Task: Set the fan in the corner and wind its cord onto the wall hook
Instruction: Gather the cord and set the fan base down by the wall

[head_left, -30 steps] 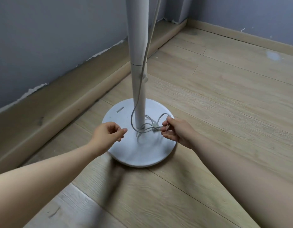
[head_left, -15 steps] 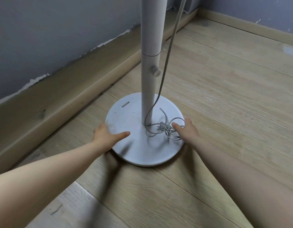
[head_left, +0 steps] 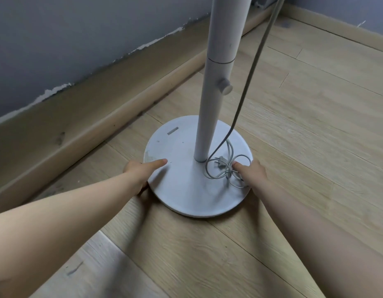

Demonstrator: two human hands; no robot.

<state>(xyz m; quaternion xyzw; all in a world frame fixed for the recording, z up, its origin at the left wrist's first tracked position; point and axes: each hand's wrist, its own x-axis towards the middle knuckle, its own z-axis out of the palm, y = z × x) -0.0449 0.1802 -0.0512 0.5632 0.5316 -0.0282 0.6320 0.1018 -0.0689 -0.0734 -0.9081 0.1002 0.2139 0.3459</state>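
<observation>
Both bare forearms enter from the bottom edge and converge over the light wood plank floor [head_left: 207, 254].

Left hand [head_left: 139, 172]: grasps the left rim of the round white base [head_left: 182, 190]. The thumb lies extended on the top face. The fingers wrap the rim edge and are mostly hidden.

Right hand [head_left: 254, 174]: grasps the right rim of the same base. The thumb lies on the top face, touching the loose coil of grey cord [head_left: 216, 168]. The remaining fingers are hidden past the rim.

The coil rests on the right half of the base, beside the foot of the pole [head_left: 207, 117], with the plug [head_left: 221, 164] lying inside it. From the coil, one run of cord rises along the right side of the pole and leaves the top edge.

The fan [head_left: 221, 39] stands upright. A round knob [head_left: 225, 86] protrudes from the pole just below a joint line. Whether the base is fully seated on the floor cannot be determined.

A wooden baseboard [head_left: 68, 130] runs along the left, near the base but apart from it. Above it is a grey wall [head_left: 68, 35] with chipped paint at its lower edge. The room corner [head_left: 270, 5] lies beyond the pole, well apart from the base.
</observation>
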